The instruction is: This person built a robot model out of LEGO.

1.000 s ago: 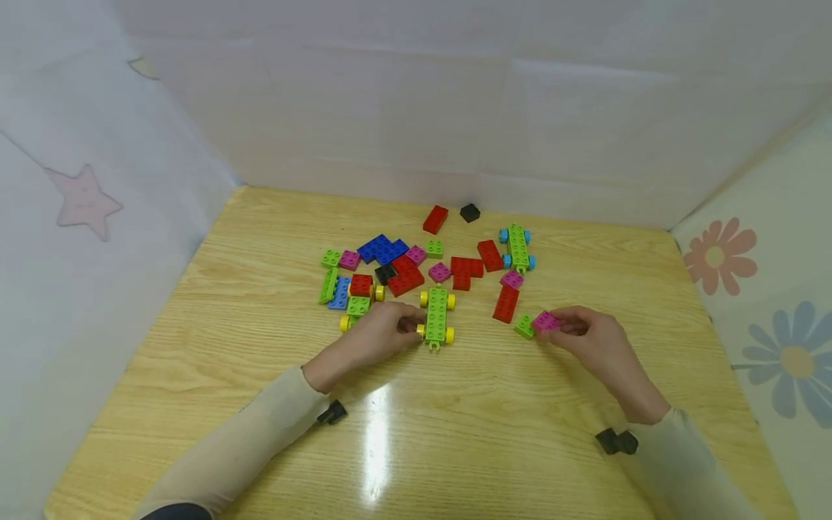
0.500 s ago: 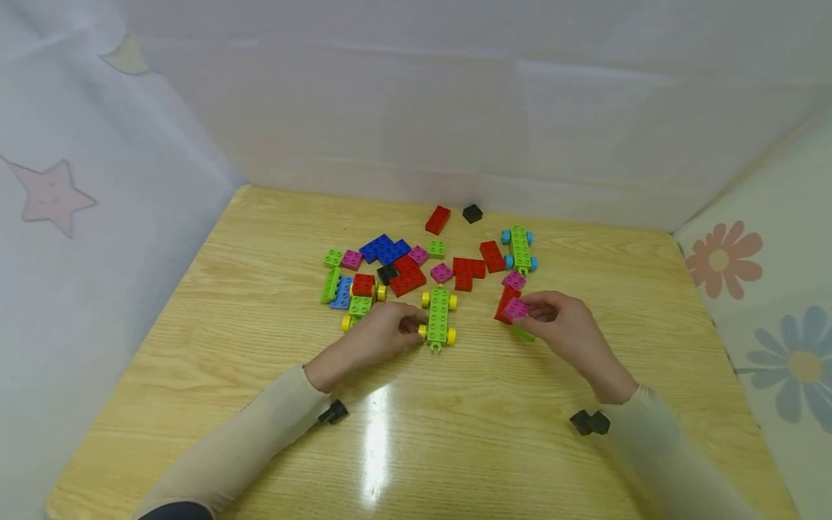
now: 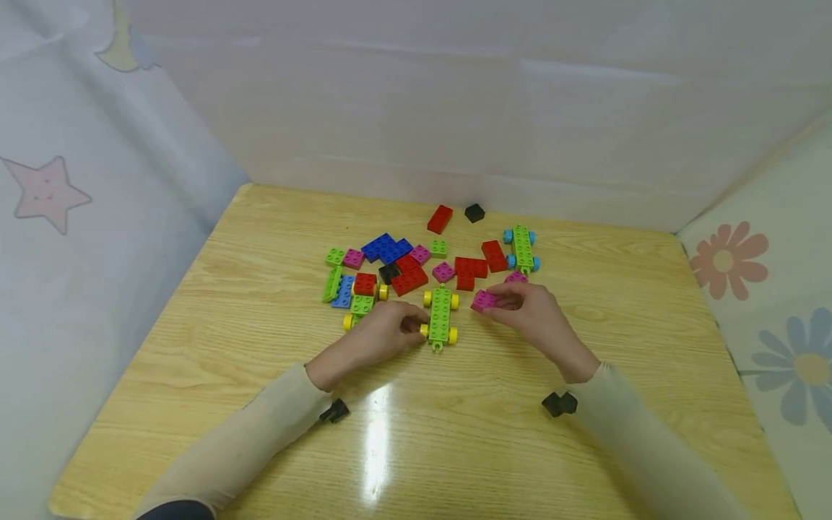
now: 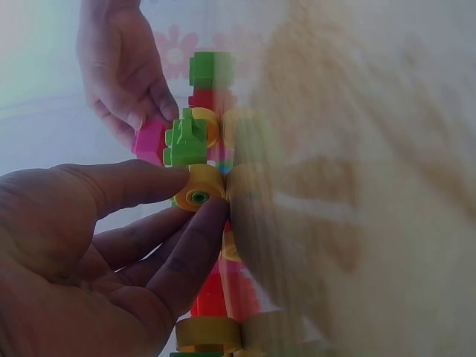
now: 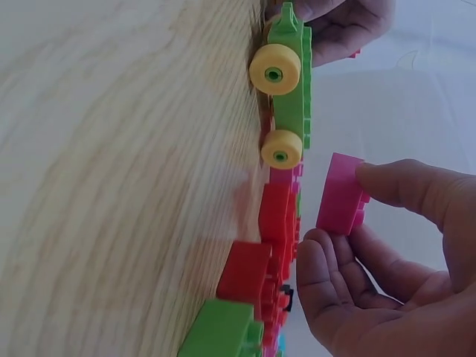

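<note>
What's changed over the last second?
The right hand has carried its pink brick leftward, closer to the green wheeled base. Nothing was let go. The left hand still grips the base by a yellow wheel; the base hasn't visibly moved.

I have the right hand (image 3: 541, 319) pinching a pink brick (image 3: 483, 301) on my remote feed, with a yellow-wheeled green base (image 3: 440, 315) left of that grip, the left hand (image 3: 383, 334) touching its near left wheel (image 3: 425, 330), red bricks (image 3: 467, 268) just beyond the grip, and a blue-wheeled green base (image 3: 522, 248) farther off to its right
</note>
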